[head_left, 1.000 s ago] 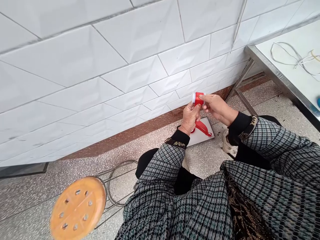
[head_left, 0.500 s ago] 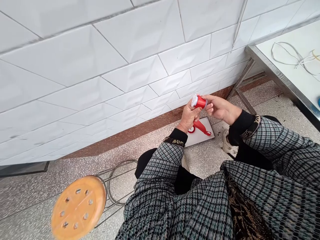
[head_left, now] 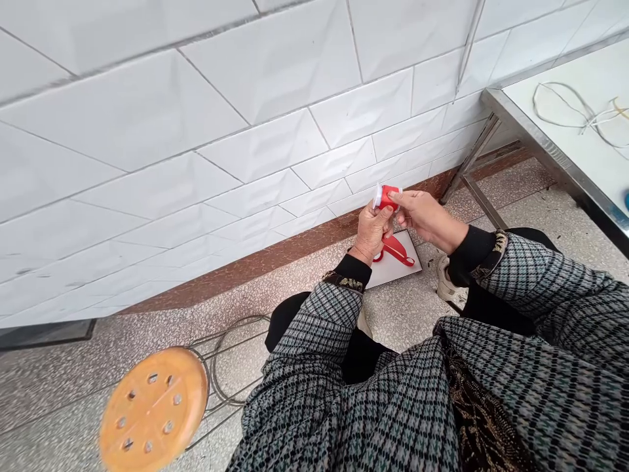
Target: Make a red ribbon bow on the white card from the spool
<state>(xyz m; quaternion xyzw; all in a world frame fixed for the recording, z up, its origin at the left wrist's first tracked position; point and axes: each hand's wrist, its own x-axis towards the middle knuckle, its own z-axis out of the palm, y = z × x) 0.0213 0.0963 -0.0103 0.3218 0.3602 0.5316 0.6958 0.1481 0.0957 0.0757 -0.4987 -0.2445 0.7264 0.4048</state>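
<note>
A small spool of red ribbon [head_left: 389,195] with white rims is held up between my two hands. My left hand [head_left: 372,229] is closed around its lower left side, thumb across the front. From the right, my right hand [head_left: 425,215] pinches at the wound ribbon, its thumb lying on the red surface. Below my hands, a length of loose red ribbon [head_left: 399,252] hangs or lies in a loop over a flat white panel [head_left: 393,276] on the floor. Part of this ribbon is hidden behind my left hand.
A white tiled wall [head_left: 221,164] rises in front. An orange round stool [head_left: 154,406] with wire legs lies on its side at lower left. To the right stands a metal-edged table [head_left: 545,147] with white cables [head_left: 584,118] on top.
My right thumb has moved left onto the red winding, and the spool has turned slightly, its white end face now less visible. My left hand keeps its hold.
</note>
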